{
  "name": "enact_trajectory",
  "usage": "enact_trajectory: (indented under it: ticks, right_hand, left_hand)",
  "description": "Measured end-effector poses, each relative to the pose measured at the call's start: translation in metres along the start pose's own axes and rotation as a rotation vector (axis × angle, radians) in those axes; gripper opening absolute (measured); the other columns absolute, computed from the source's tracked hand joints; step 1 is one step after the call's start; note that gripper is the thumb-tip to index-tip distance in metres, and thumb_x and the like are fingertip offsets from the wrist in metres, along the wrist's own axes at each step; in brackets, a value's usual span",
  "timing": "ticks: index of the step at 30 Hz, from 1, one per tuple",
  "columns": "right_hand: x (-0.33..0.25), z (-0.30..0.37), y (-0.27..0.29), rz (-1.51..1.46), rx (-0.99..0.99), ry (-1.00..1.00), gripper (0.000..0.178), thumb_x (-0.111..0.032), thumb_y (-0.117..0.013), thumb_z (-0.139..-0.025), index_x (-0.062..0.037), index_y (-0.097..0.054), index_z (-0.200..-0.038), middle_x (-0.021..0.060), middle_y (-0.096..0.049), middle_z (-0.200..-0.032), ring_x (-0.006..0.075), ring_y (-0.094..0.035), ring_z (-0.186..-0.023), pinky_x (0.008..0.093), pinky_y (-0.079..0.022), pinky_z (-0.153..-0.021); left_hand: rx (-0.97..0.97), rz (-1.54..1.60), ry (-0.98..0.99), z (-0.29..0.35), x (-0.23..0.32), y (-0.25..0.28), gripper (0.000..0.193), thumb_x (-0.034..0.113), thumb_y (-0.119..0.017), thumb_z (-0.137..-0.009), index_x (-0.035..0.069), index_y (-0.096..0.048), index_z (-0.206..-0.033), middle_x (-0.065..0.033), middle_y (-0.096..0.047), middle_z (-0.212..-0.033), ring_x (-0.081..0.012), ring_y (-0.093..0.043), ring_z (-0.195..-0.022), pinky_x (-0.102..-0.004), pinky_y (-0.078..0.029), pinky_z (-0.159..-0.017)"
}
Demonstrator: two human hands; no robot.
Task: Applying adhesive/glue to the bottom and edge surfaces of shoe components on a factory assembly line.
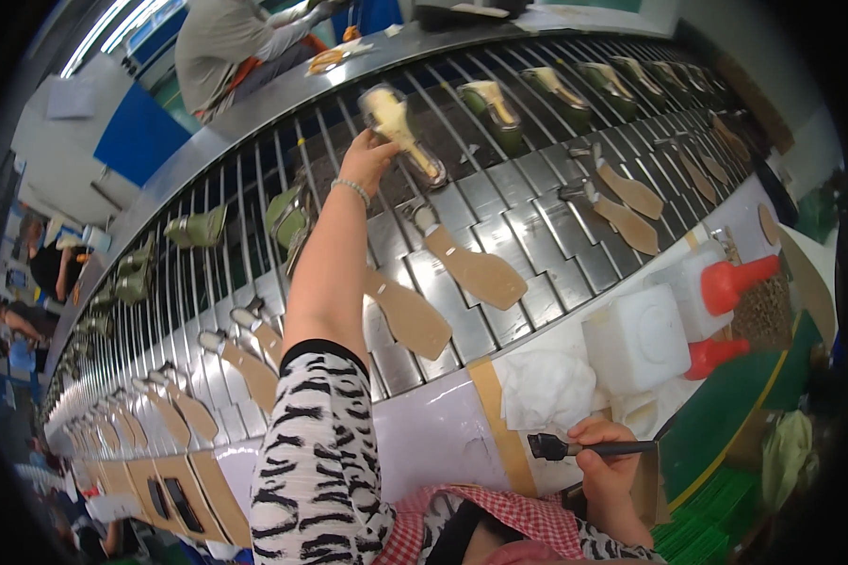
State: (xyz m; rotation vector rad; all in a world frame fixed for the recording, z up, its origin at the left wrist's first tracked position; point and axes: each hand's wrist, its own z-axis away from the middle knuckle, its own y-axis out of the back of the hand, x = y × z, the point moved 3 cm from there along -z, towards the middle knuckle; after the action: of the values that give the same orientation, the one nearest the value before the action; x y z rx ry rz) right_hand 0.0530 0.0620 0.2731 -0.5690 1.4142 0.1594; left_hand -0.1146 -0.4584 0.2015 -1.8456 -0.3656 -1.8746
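My left hand (366, 162) reaches far across the conveyor, its fingers closed on the side of a shoe upper on its last (386, 111). That upper lies with its cream underside facing up and its narrow end toward me. On the right, close to my body, my right hand (605, 461) grips a dark-handled brush (598, 448) with its black bristle end pointing left. Tan insole pieces (476, 271) lie on the metal slats below my left hand. Beside the held piece, another olive-green lasted upper (493, 108) rests on the bars.
The roller-and-slat conveyor (528, 240) carries several more olive uppers (196, 228) and insoles. White plastic bottles (636, 339) with red tops (740, 284) stand right, near a crumpled white cloth (546, 388). Green crates (716, 513) sit lower right. A co-worker (231, 52) sits across the conveyor.
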Motion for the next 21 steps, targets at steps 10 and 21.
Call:
enact_trajectory:
  ticks: [10, 21]
  right_hand:
    - [0.011, 0.014, -0.012, 0.057, 0.0, 0.045, 0.031, -0.022, -0.073, -0.079, -0.001, -0.056, -0.094, 0.0147, -0.06, -0.095, 0.0227, -0.057, -0.091, 0.0339, -0.041, -0.087]
    - [-0.048, 0.051, 0.049, 0.27, 0.257, 0.21, 0.02, -0.001, -0.067, -0.08, -0.0007, -0.057, -0.097, 0.0069, -0.061, -0.094, 0.0129, -0.055, -0.09, 0.0256, -0.042, -0.081]
  left_hand:
    - [0.131, -1.693, -0.018, 0.206, 0.062, 0.084, 0.092, 0.042, -0.073, -0.072, 0.006, -0.026, -0.142, -0.0186, -0.064, -0.098, -0.034, -0.063, -0.086, -0.0392, -0.051, -0.075]
    - [0.409, -0.544, -0.215, 0.282, 0.168, 0.103, 0.027, 0.014, -0.055, -0.081, 0.006, -0.062, -0.106, -0.0042, -0.061, -0.097, -0.0145, -0.058, -0.086, -0.0276, -0.047, -0.072]
